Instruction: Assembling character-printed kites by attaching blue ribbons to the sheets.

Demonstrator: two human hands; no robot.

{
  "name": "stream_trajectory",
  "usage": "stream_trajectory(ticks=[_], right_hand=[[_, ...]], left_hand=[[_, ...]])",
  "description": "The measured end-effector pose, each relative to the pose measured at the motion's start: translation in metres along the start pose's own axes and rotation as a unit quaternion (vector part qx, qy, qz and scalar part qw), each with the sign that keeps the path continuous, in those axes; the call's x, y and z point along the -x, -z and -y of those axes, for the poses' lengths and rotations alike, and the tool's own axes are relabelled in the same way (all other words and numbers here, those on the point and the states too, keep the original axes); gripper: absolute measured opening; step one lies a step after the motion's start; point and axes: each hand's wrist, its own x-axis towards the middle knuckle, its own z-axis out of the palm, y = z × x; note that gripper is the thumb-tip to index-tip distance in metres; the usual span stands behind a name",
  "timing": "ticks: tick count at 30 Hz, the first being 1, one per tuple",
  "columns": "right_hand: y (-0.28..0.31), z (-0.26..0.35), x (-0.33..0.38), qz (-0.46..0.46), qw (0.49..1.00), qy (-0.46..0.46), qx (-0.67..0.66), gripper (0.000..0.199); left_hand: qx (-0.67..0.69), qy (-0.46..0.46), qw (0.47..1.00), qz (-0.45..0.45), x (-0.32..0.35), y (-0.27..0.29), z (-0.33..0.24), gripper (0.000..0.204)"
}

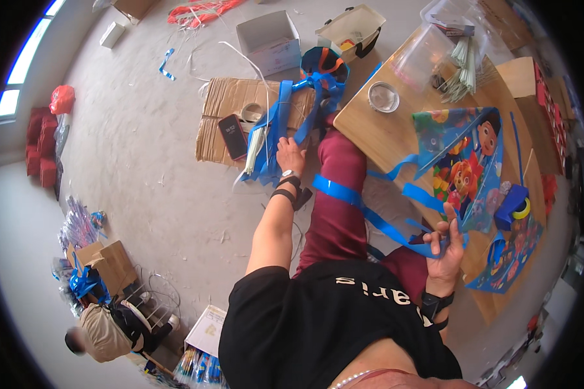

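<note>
My left hand (291, 157) reaches to a heap of blue ribbons (282, 117) on a flattened-looking cardboard box (217, 107), its fingers closed at the ribbons' edge. Beside it lie a bundle of thin white sticks (256, 149) and a dark phone (232, 137). At the right, my right hand (446, 249) is raised with a long blue ribbon (389, 228) gripped in it, some fingers pointing up. That ribbon runs back over my thigh. Near this hand, a triangular kite sheet (464, 168) printed with cartoon figures lies on the wooden table (370, 129).
On the table stand a round clear tub (383, 97), more white sticks (464, 68) and a blue tape dispenser (511, 206) with yellow tape. A white box (269, 42) and an open cream bin (350, 31) sit on the floor ahead. Another person (104, 334) is at the lower left.
</note>
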Motion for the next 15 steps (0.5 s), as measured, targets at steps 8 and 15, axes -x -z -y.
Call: stream_trajectory(ticks=[8,15], right_hand=[[0.006,0.001,-0.001,-0.003,1.000,-0.009,-0.024,0.046],[0.008,-0.002,-0.003,0.020,0.999,-0.033,-0.011,0.045]], left_hand=[[-0.070,-0.084,0.994,-0.015,-0.003,-0.016,0.011,0.023],[0.215,0.044,0.975,-0.025,0.004,0.001,0.023,0.018]])
